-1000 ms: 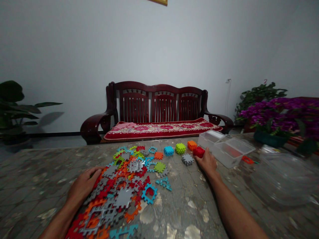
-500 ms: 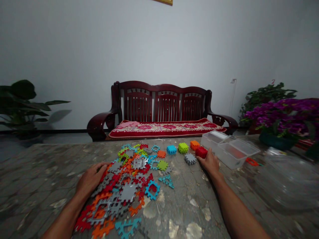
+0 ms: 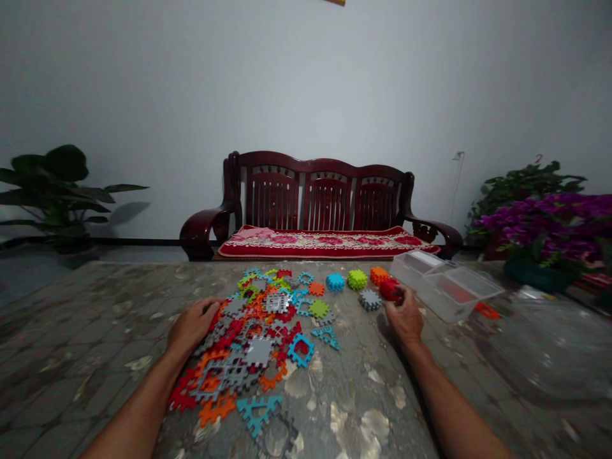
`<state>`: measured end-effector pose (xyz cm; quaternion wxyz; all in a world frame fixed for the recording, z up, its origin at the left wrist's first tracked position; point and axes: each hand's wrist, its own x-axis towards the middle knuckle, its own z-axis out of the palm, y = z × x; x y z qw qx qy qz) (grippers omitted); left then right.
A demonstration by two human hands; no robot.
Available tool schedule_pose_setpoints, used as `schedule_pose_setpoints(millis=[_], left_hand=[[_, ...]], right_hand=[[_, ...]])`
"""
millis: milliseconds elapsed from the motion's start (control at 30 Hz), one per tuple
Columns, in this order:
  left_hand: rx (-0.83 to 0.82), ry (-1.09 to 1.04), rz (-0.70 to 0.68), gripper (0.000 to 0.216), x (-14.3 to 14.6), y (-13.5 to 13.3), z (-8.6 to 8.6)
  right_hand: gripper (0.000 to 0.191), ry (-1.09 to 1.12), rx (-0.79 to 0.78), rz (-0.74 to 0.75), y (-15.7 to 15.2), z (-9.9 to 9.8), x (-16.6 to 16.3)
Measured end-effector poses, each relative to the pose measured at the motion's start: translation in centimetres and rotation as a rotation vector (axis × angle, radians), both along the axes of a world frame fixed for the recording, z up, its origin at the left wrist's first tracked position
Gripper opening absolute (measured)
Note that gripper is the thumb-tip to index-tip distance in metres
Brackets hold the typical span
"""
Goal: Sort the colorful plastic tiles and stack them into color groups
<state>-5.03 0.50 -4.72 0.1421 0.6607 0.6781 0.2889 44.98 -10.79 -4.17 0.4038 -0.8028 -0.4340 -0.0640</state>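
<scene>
"Sitting open to the right of the right hand (image 3: 405, 315), what does that translucent plastic box (image 3: 444, 306) hold?"

"Something orange-red (image 3: 454, 292) shows in its nearer compartment (or through the wall; I can't tell which). A second clear container (image 3: 549, 344) stands farther right, its contents too blurred to make out."

"And the hands?"

"The right one has thumb and fingers bent closely around the near side of a red stack (image 3: 389, 289) of toothed pieces, at the box's left. The left hand (image 3: 194, 325) lies loosely curled against the left edge of the jumbled toothed pieces (image 3: 259, 352); I can't tell whether it grips any."

"Other stacks?"

"Blue (image 3: 335, 282), green (image 3: 357, 279) and orange (image 3: 378, 275) in a row, with a grey one (image 3: 370, 299) just nearer."

"What's the surface like?"

"A grey patterned desk (image 3: 349, 408). Beyond it, a dark red wooden settle (image 3: 327, 197) with a red floral cushion (image 3: 329, 241) against a pale wall, a leafy plant (image 3: 64, 185) at left, purple flowers (image 3: 549, 220) at right."

"Any lettering?"

"One small red shape (image 3: 539, 159) above the right-hand greenery, like a 2 or a hook; too small to say."
</scene>
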Motion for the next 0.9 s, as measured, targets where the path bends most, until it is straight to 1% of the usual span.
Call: schedule_pose_setpoints(millis=[67, 100, 200, 267, 367, 533, 700, 800, 867, 900], left_hand=[[0.006, -0.006, 0.001, 0.041, 0.1, -0.1, 0.2], [0.008, -0.006, 0.006, 0.040, 0.2, -0.2, 0.2], [0.004, 0.005, 0.016, 0.039, 0.4, -0.4, 0.4], [0.001, 0.016, 0.018, 0.040, 0.6, -0.6, 0.5], [-0.003, 0.029, 0.034, 0.040, 0.8, -0.7, 0.7], [-0.006, 0.007, 0.048, 0.038, 1.0, -1.0, 0.9], [-0.011, -0.006, 0.024, 0.038, 1.1, -1.3, 1.2], [-0.019, 0.016, 0.016, 0.040, 1.2, -1.5, 1.3], [-0.019, 0.031, 0.015, 0.043, 1.3, -1.5, 1.4], [-0.019, 0.038, 0.011, 0.044, 1.3, -1.5, 1.3]], right_hand=[[0.062, -0.053, -0.077, 0.087, 0.2, 0.0, -1.5], [0.069, -0.085, -0.129, 0.108, 0.3, 0.0, -2.1], [0.086, -0.169, -0.294, 0.085, 0.5, 0.2, -3.1], [0.088, -0.213, -0.366, 0.080, 0.6, 0.2, -3.1], [0.084, -0.273, -0.403, 0.104, 0.8, 0.3, -3.0], [0.080, -0.318, -0.415, 0.126, 1.6, 0.0, -3.3], [0.079, -0.305, -0.402, 0.154, 1.6, -0.3, -3.2], [0.076, -0.309, -0.316, 0.142, 1.3, -0.1, -3.1], [0.065, -0.305, -0.205, 0.156, 1.0, 0.3, -3.4], [0.059, -0.292, -0.145, 0.187, 0.9, 0.4, -3.9]])
